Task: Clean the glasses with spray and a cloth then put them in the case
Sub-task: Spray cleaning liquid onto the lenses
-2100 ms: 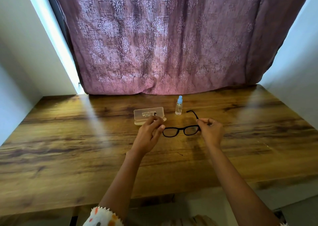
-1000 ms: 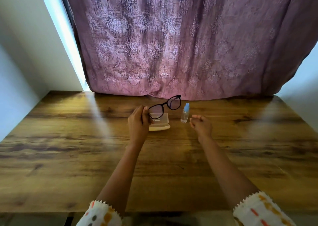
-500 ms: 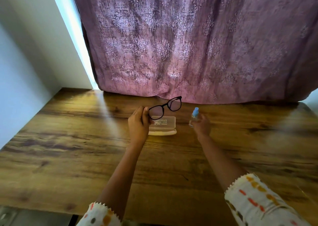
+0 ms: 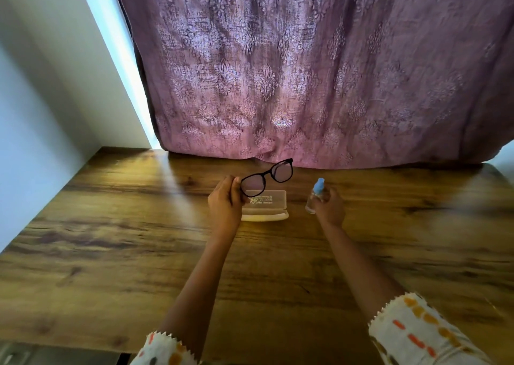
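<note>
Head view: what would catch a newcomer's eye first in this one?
The black glasses stand out first, held up over the wooden table by the left hand, near the translucent case. To their right, the right hand grips the blue-capped spray bottle. A patterned mauve curtain fills the background.

1. We find the table (image 4: 139, 225) running back to the curtain (image 4: 306, 72), which hangs behind its far edge, with a wall (image 4: 41, 100) on the left.
2. The case (image 4: 274, 206) lies on the table near the far edge.
3. The left hand (image 4: 225, 203), just left of the case, holds the glasses (image 4: 267, 173) tilted above it.
4. To the case's right, apart from it, the right hand (image 4: 329, 206) grips the spray bottle (image 4: 315, 195).
</note>
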